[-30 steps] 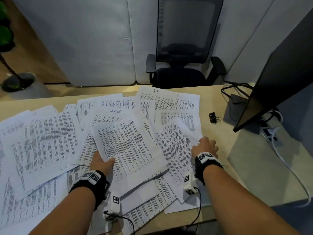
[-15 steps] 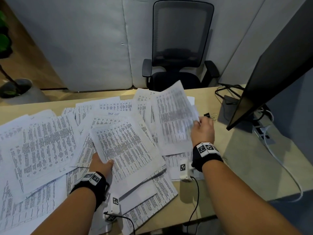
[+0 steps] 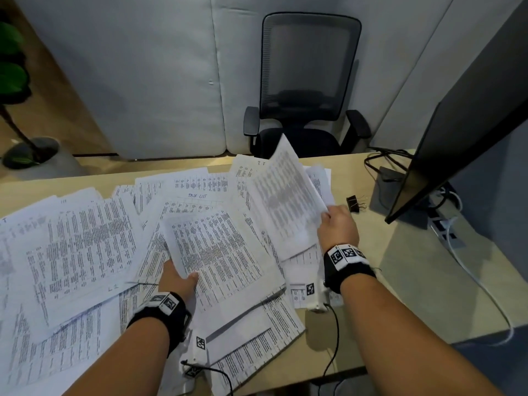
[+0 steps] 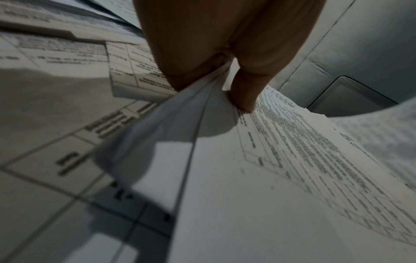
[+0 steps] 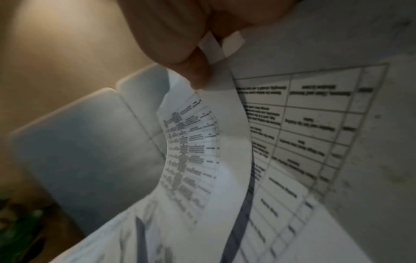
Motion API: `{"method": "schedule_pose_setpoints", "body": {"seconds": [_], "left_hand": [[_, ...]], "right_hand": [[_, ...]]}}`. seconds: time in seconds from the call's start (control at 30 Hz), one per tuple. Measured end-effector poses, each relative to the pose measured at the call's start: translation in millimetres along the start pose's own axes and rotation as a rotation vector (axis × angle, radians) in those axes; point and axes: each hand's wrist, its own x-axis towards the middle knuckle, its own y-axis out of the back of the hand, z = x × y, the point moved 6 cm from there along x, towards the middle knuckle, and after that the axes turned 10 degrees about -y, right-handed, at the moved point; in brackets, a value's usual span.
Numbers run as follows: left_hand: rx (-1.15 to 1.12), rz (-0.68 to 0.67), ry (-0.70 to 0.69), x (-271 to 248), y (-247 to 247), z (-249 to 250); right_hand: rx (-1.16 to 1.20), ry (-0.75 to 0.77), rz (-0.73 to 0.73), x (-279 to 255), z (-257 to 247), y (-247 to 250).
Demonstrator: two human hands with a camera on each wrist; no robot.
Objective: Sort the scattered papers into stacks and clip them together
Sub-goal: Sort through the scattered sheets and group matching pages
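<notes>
Printed sheets lie scattered [image 3: 80,247] over the left and middle of the wooden desk [image 3: 400,270]. My left hand [image 3: 178,280] pinches the lower left edge of a small sheaf of printed sheets [image 3: 220,252] [image 4: 270,169], thumb on top. My right hand [image 3: 335,228] pinches the corner of a lifted sheet [image 3: 285,195] [image 5: 202,142] that stands tilted above the pile; in the right wrist view two paper edges sit between its fingers. A black binder clip [image 3: 355,203] lies on the desk just right of the papers.
A black monitor [image 3: 463,132] stands at the right with cables [image 3: 474,278] trailing over the desk edge. An office chair [image 3: 307,90] sits behind the desk against grey panels. A potted plant [image 3: 17,110] is at the far left.
My right hand took a sheet from the right of the pile and lifted it up and back until it stands tilted. The left hand kept its hold and raised its sheaf slightly.
</notes>
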Motion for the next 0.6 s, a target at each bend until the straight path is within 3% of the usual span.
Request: {"method": "schedule_pose_setpoints", "body": {"seconds": [0.07,0.2,0.27,0.37,0.43,0.53,0.6], "left_hand": [[0.001,0.000,-0.006,0,1,0],[-0.007,-0.015,-0.005,-2,1,2],[-0.019,-0.025,-0.003,1,0,-1],[-0.020,-0.037,0.005,6,-1,-6],[-0.019,-0.047,0.004,9,-1,-7],[0.009,-0.071,-0.014,11,1,-8],[0.029,-0.086,0.002,13,1,-12]], "right_hand": [[0.045,0.145,0.116,-6,-27,16],[0.010,0.360,0.212,-19,-81,43],[0.003,0.423,0.186,-23,-104,54],[0.098,0.480,0.034,-30,-130,58],[0.256,0.425,-0.106,-33,-138,52],[0.724,0.226,-0.313,-41,-136,41],[0.912,0.109,-0.427,-46,-130,34]]}}
